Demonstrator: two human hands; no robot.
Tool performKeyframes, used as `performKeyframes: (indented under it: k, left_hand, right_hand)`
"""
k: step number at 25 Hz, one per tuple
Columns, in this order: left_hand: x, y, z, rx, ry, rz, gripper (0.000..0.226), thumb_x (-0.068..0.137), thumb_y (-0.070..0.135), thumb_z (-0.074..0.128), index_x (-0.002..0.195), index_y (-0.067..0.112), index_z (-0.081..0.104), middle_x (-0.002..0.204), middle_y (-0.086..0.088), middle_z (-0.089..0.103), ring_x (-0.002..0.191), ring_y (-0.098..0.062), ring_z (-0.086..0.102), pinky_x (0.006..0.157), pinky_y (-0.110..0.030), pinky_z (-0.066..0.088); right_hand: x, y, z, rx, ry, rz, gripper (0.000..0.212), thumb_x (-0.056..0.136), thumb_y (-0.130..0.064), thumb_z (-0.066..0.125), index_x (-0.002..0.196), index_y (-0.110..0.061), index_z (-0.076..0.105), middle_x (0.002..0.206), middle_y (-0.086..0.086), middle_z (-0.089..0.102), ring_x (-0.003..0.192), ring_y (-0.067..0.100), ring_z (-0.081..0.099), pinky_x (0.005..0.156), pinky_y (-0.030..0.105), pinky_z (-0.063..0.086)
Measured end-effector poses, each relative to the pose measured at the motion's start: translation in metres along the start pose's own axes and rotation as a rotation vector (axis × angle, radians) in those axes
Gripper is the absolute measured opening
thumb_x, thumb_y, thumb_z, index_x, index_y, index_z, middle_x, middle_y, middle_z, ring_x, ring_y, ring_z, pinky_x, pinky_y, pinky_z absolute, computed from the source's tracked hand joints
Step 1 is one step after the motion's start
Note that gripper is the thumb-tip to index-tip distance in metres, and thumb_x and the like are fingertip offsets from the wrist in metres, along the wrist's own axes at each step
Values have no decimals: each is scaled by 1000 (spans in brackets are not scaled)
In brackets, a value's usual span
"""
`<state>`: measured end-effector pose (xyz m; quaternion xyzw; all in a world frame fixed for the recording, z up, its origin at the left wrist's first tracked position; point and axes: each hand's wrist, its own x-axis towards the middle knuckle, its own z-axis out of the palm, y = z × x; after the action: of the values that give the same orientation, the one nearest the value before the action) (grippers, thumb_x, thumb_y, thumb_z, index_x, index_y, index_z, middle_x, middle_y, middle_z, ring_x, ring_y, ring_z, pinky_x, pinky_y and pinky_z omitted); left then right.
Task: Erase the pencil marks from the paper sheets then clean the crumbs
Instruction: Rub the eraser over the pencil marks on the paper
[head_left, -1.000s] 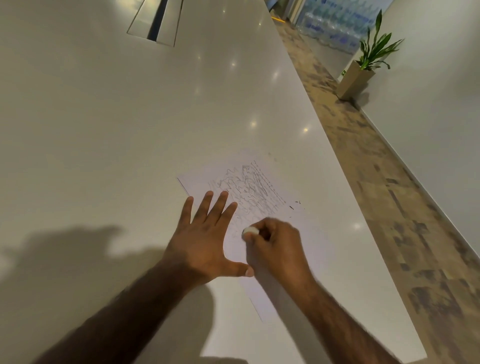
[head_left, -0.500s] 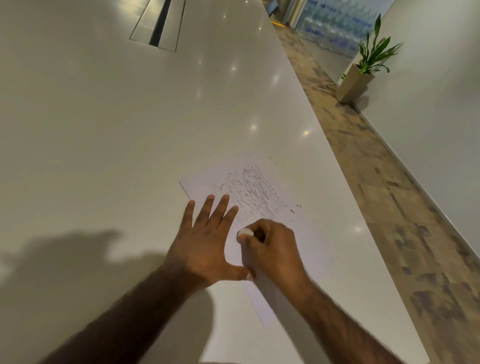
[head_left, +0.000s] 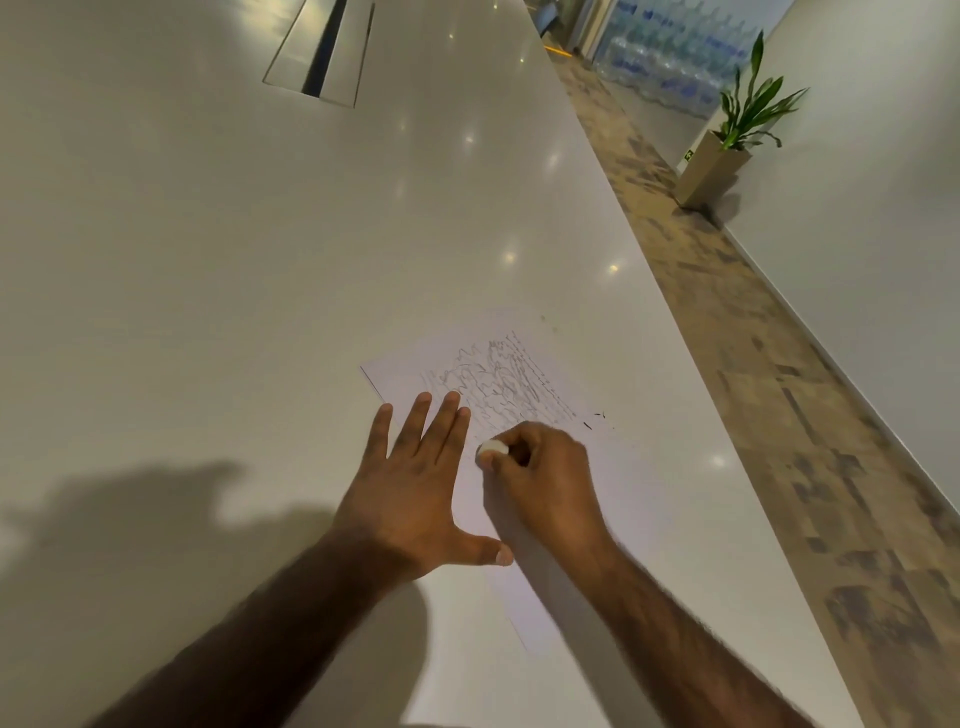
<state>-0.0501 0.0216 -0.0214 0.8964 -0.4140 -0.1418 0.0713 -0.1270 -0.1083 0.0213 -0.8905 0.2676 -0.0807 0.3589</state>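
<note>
2 hands on paper sheet (head_left: 623, 499): left hand (head_left: 415, 488) flat, fingers spread; right hand (head_left: 545, 483) pinching eraser (head_left: 492, 448).

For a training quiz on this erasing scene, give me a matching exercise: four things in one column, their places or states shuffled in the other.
1 left hand
2 eraser
3 pencil scribbles
4 potted plant

A on the floor by the wall
B pinched in the right hand
C pressed flat on the paper, fingers spread
D on the paper's far half

Pairs: 1-C, 2-B, 3-D, 4-A
</note>
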Motion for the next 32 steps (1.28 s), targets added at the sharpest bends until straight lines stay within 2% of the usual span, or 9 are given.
performKeyframes:
  k: [4,7,10,13,16,19,23,26,32]
  left_hand:
    - [-1,1,-1,12,1,6,131,49,103,0,141,24,-49,157,1,-51,144,-24,-48,119,-56,-27]
    - [0,1,-1,2,-11,-4,131,47,106,-3,137,25,-53,153,3,-55,142,-23,-51,118,-57,-28]
    - [-1,-1,-1,15,-8,10,129,49,105,-1,136,25,-53,156,2,-52,142,-23,-50,119,-57,-26]
    - [-1,0,-1,-11,-29,0,131,47,109,-2,131,26,-58,150,4,-57,136,-20,-56,116,-55,-31]
    - [-1,-1,-1,13,-22,12,131,48,108,-2,134,25,-56,154,3,-54,141,-22,-52,119,-56,-27]
    - [0,1,-2,-11,-52,2,131,45,110,-4,129,26,-61,149,4,-58,139,-21,-54,118,-57,-27]
    - [-1,0,-2,9,-39,7,133,48,110,-2,135,24,-56,152,3,-56,140,-22,-53,119,-57,-26]
    - [0,0,-2,-7,-68,0,133,44,111,-5,130,26,-61,146,5,-62,134,-19,-59,116,-57,-30]
    - [0,1,-4,21,-88,1,133,50,112,4,130,26,-59,145,3,-63,134,-21,-59,116,-59,-30]
  right_hand:
    - [4,0,-2,-12,-69,-30,19,95,-21,73,79,-31,68,75,-21,65,81,-14,62,61,2,45]
    - [3,1,0,7,0,-8,14,94,-22,73,81,-28,71,76,-20,66,80,-11,63,60,4,45]
    - [9,3,-3,-10,-68,-22,13,94,-23,74,81,-25,71,76,-20,66,80,-11,63,61,5,46]
    - [10,7,-7,22,27,6,12,94,-23,73,82,-22,74,77,-17,69,79,-8,64,62,8,46]
    - [11,7,-7,-15,-76,-37,10,94,-23,74,84,-23,74,78,-20,67,81,-7,64,63,5,47]
    - [14,8,-10,-4,39,22,11,95,-23,73,85,-22,75,79,-16,68,75,-1,65,63,8,45]
    - [2,13,-14,14,-40,22,16,92,-23,75,77,-27,71,76,-15,69,78,-7,64,60,4,46]
    - [9,22,-28,24,119,129,12,92,-24,75,80,-22,72,76,-13,70,72,3,66,56,7,45]
    - [3,39,-33,118,130,118,9,86,-21,77,81,-26,71,75,-8,70,75,5,66,61,11,50]
